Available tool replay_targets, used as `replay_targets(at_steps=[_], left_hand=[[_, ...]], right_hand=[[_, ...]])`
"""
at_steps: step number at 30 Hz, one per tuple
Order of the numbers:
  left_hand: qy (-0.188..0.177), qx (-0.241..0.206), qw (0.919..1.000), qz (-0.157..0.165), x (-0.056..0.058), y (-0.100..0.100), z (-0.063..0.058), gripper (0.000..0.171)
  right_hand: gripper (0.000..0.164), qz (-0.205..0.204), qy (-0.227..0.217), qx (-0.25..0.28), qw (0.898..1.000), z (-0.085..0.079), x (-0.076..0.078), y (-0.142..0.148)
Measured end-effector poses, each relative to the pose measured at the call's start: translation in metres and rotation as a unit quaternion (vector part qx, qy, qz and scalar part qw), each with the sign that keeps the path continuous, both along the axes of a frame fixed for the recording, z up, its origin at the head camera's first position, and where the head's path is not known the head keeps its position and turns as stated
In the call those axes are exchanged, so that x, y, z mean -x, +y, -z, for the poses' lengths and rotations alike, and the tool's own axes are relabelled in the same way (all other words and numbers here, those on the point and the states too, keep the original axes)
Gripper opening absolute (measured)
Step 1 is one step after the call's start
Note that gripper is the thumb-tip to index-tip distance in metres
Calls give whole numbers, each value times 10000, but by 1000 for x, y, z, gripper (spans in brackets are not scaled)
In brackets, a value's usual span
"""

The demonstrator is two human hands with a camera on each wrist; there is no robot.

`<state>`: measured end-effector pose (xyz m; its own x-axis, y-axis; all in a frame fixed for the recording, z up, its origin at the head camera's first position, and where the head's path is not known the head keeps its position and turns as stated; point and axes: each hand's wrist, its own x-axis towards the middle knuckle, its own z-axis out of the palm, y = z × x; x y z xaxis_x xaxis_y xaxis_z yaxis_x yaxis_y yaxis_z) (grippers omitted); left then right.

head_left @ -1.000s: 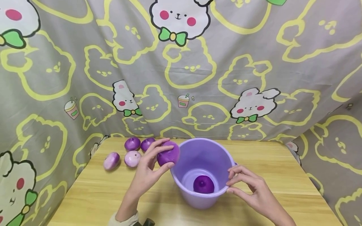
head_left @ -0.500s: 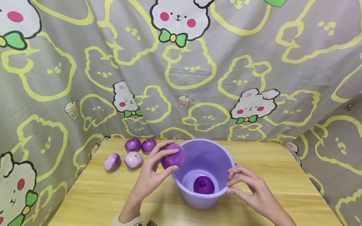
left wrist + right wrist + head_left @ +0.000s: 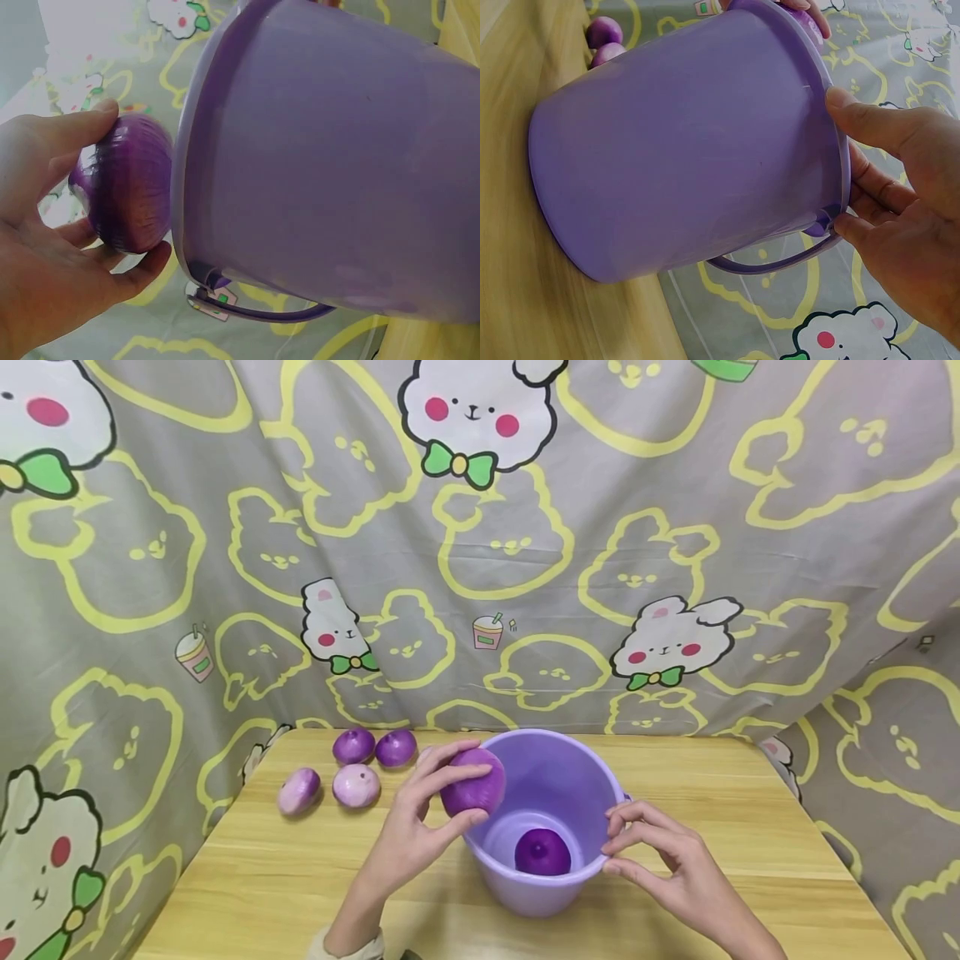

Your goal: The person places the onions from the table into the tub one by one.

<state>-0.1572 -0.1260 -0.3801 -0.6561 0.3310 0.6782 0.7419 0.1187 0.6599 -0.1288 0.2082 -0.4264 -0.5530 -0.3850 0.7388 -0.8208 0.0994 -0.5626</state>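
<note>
My left hand (image 3: pixel 420 827) grips a purple onion (image 3: pixel 474 783) between thumb and fingers at the left rim of a lilac bucket (image 3: pixel 525 893). In the left wrist view the held onion (image 3: pixel 133 184) is right beside the bucket's rim (image 3: pixel 184 150), its pointed end toward the palm. My right hand (image 3: pixel 671 856) pinches the bucket's right rim with thumb and fingers. The right wrist view has this hand (image 3: pixel 907 180) at the rim close to the handle joint. A second, darker purple onion (image 3: pixel 542 853) lies on the bucket's floor.
On the wooden table (image 3: pixel 255 877), several more onions are grouped at the back left, among them a pale one (image 3: pixel 356 786) and a half-pale one (image 3: pixel 299 792). A patterned grey curtain (image 3: pixel 525 685) hangs behind the table. The bucket's handle (image 3: pixel 277 315) hangs down at its far side.
My left hand has moved the onion to the right, so that it now overlaps the bucket's left rim. My right hand stays on the rim and the bucket has barely shifted.
</note>
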Motion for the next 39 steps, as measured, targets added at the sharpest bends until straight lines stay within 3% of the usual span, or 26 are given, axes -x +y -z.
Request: replay_targets(at_steps=[14,39], left_hand=[[-156,422,9989,-126,0,7,3,44],[86,740,9972,-19,0,22,13,37]], right_hand=[[50,-90,-13,69,9999,0,0,0],[54,-35,-44,22,10000,1,0,0]])
